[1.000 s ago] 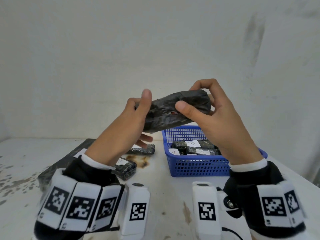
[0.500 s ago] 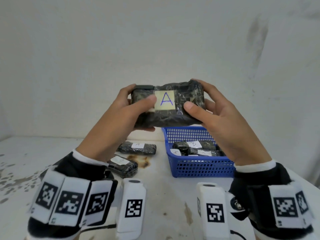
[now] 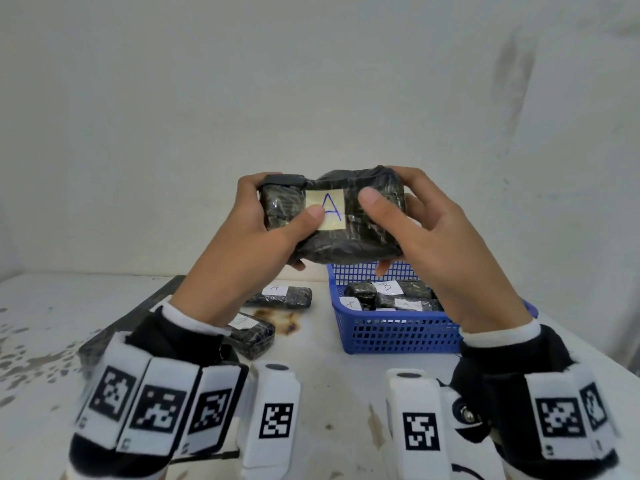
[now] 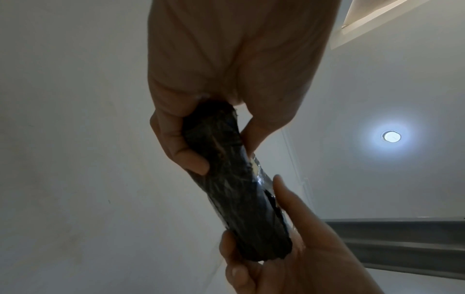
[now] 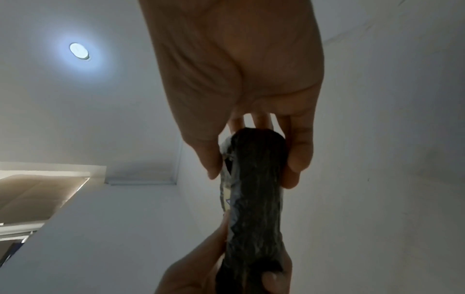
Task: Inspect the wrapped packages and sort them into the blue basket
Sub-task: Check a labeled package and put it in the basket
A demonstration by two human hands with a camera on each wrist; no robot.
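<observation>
Both hands hold a black wrapped package (image 3: 363,233) up in the air above the blue basket (image 3: 398,336). Its yellow label marked "A" faces me. My left hand (image 3: 249,230) grips the package's left end, thumb lying on the label's edge. My right hand (image 3: 415,230) grips the right end, thumb on the front face. From below, the left wrist view shows the package (image 4: 234,183) edge-on between thumb and fingers, and the right wrist view shows the package (image 5: 254,199) likewise. The basket holds several wrapped packages with white labels.
Two more labelled packages lie on the white table left of the basket: one (image 3: 280,296) marked "A", one (image 3: 252,332) nearer me. A dark flat sheet (image 3: 145,306) lies under my left forearm. A brown stain (image 3: 280,322) marks the table. A white wall stands behind.
The package has been turned over in both hands so its "A" label faces me, and it sits squarer now. The left thumb has slid onto the label's edge.
</observation>
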